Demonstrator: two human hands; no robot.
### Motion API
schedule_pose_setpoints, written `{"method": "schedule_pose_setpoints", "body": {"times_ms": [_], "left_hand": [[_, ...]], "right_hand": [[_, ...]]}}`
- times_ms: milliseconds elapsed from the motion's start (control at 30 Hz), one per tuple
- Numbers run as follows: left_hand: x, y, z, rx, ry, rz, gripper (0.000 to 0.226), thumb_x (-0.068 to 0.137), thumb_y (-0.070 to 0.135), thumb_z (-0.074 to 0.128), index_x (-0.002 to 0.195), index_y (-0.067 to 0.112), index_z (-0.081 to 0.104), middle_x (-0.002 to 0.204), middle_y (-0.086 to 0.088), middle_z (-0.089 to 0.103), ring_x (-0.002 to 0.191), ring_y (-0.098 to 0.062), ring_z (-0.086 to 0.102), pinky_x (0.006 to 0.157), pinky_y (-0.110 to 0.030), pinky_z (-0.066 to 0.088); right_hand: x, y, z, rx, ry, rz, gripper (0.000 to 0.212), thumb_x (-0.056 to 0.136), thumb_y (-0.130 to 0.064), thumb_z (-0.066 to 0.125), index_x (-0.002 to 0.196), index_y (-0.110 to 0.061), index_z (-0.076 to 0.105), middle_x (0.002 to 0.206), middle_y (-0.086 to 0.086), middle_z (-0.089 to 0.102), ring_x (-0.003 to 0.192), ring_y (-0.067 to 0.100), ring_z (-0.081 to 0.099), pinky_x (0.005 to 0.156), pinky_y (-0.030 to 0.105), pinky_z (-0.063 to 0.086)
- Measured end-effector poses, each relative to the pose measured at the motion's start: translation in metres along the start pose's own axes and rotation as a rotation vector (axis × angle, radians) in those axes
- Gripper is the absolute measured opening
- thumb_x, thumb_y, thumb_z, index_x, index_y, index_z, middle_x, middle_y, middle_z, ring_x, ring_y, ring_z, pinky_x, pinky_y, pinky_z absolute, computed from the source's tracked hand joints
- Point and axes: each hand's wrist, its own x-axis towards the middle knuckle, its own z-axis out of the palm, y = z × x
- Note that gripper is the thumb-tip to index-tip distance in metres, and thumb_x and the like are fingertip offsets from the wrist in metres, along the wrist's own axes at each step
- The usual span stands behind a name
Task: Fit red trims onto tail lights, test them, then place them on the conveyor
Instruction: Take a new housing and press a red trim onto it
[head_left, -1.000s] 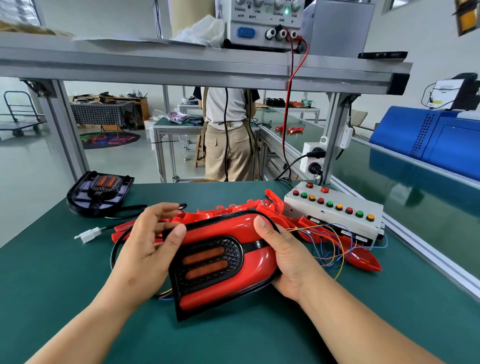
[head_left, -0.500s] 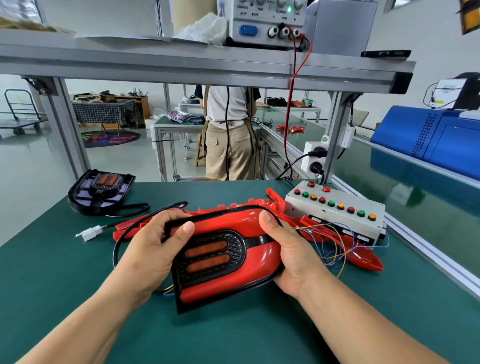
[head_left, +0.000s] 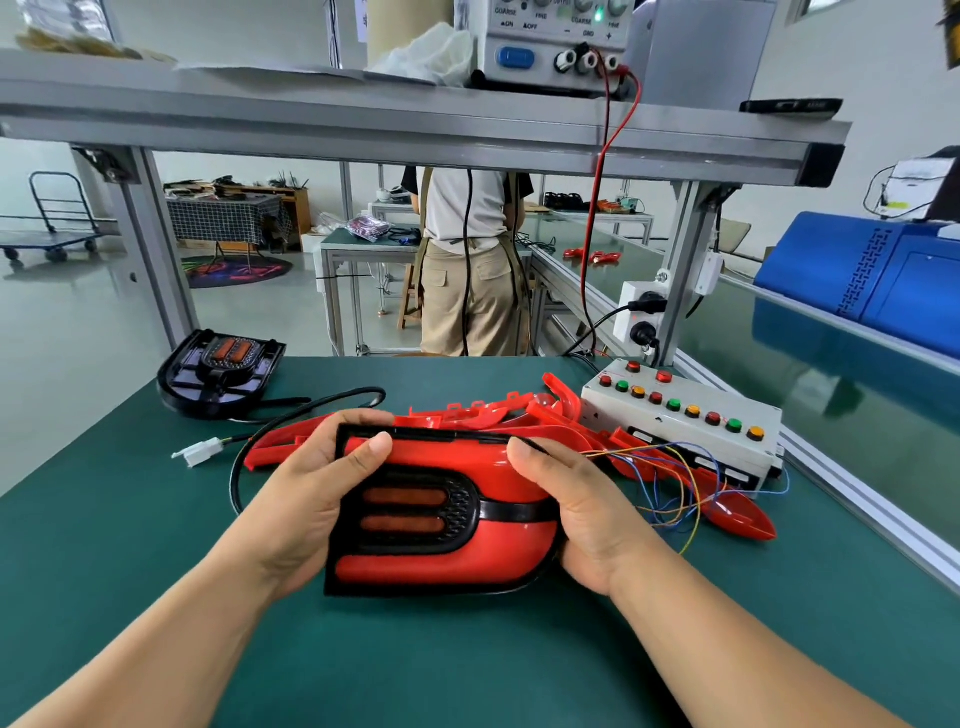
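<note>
Over the green bench mat (head_left: 104, 545), the left hand (head_left: 306, 499) and right hand (head_left: 587, 519) each grip one end of the black-framed tail light (head_left: 405, 512), its glossy red plastic trim (head_left: 441, 569) apparently seated; testing at the white button box (head_left: 701, 436) and placing on the green conveyor (head_left: 857, 415) look undone.

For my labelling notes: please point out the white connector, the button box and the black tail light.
white connector (head_left: 200, 451): head view, its plastic body.
button box (head_left: 696, 434): head view, white side below the buttons.
black tail light (head_left: 221, 372): head view, black housing under the lens.
</note>
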Motion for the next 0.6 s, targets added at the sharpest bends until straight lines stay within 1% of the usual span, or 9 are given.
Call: {"method": "schedule_pose_setpoints", "body": {"times_ms": [33,100,167,233,267,367,500,567,600], "left_hand": [[-0.0017,-0.0006,0.0018,-0.004,-0.013,0.003,0.034,0.072,0.033,0.073,0.102,0.02,0.062,0.096,-0.019,0.071,0.082,-0.039,0.072,0.064,-0.051,0.059],[-0.0033,-0.0013,0.0054,0.008,-0.032,0.013,0.049,0.067,0.044,0.077,0.105,0.019,0.058,0.093,-0.018,0.072,0.08,-0.035,0.073,0.062,-0.045,0.059],[-0.0027,-0.0018,0.008,0.006,-0.009,0.028,0.044,0.071,0.04,0.071,0.106,0.018,0.055,0.089,-0.018,0.072,0.076,-0.036,0.073,0.06,-0.045,0.059],[-0.002,-0.0018,0.0079,-0.012,0.022,0.044,0.034,0.076,0.033,0.065,0.104,0.018,0.055,0.086,-0.017,0.072,0.073,-0.036,0.073,0.058,-0.045,0.059],[-0.0021,-0.0016,0.0079,-0.021,0.025,0.044,0.031,0.076,0.031,0.064,0.103,0.018,0.055,0.085,-0.017,0.072,0.072,-0.037,0.073,0.058,-0.045,0.059],[-0.0039,-0.0015,0.0082,-0.031,0.003,0.042,0.034,0.075,0.032,0.066,0.104,0.018,0.054,0.086,-0.019,0.072,0.074,-0.038,0.073,0.059,-0.046,0.059],[-0.0039,-0.0029,0.0098,-0.026,0.029,0.07,0.033,0.077,0.031,0.063,0.106,0.016,0.054,0.083,-0.017,0.073,0.072,-0.037,0.073,0.057,-0.044,0.059],[-0.0035,-0.0041,0.0094,-0.046,0.039,0.071,0.028,0.077,0.03,0.064,0.101,0.018,0.056,0.082,-0.016,0.072,0.07,-0.038,0.072,0.056,-0.045,0.058],[-0.0036,-0.0044,0.009,-0.053,0.035,0.07,0.025,0.076,0.029,0.064,0.099,0.02,0.058,0.083,-0.015,0.071,0.07,-0.039,0.072,0.057,-0.045,0.058]], "right_hand": [[-0.0006,-0.0004,0.0006,0.012,0.025,-0.005,0.041,0.069,-0.03,0.083,0.103,-0.008,0.075,0.108,0.02,0.072,0.098,0.032,0.069,0.092,0.051,0.052],[-0.0008,-0.0011,0.0005,0.027,0.063,-0.011,0.053,0.064,-0.032,0.082,0.107,-0.002,0.072,0.11,0.023,0.07,0.099,0.035,0.067,0.094,0.053,0.05],[-0.0008,-0.0005,0.0016,0.02,0.072,-0.041,0.056,0.063,-0.032,0.082,0.108,0.001,0.07,0.11,0.024,0.07,0.098,0.035,0.067,0.095,0.055,0.05],[-0.0005,0.0015,0.0027,-0.001,0.07,-0.074,0.05,0.065,-0.029,0.085,0.104,-0.002,0.071,0.106,0.022,0.072,0.094,0.031,0.068,0.092,0.05,0.052],[-0.0004,0.002,0.0029,-0.008,0.066,-0.084,0.046,0.066,-0.03,0.083,0.102,-0.004,0.072,0.105,0.02,0.072,0.093,0.029,0.069,0.09,0.047,0.054],[0.0003,0.003,0.0011,-0.001,0.039,-0.084,0.037,0.068,-0.033,0.075,0.097,-0.01,0.075,0.101,0.016,0.074,0.091,0.026,0.07,0.088,0.044,0.055],[0.0006,0.0032,0.0006,0.004,0.042,-0.094,0.03,0.069,-0.032,0.073,0.091,-0.013,0.077,0.096,0.012,0.075,0.087,0.022,0.071,0.082,0.039,0.057],[0.0006,0.0029,0.0004,0.001,0.03,-0.094,0.032,0.07,-0.031,0.073,0.095,-0.01,0.076,0.098,0.013,0.074,0.088,0.023,0.07,0.083,0.039,0.057],[0.0006,0.0026,0.0001,0.007,0.025,-0.087,0.037,0.07,-0.03,0.073,0.099,-0.007,0.074,0.1,0.015,0.074,0.089,0.025,0.069,0.085,0.041,0.056]]}}
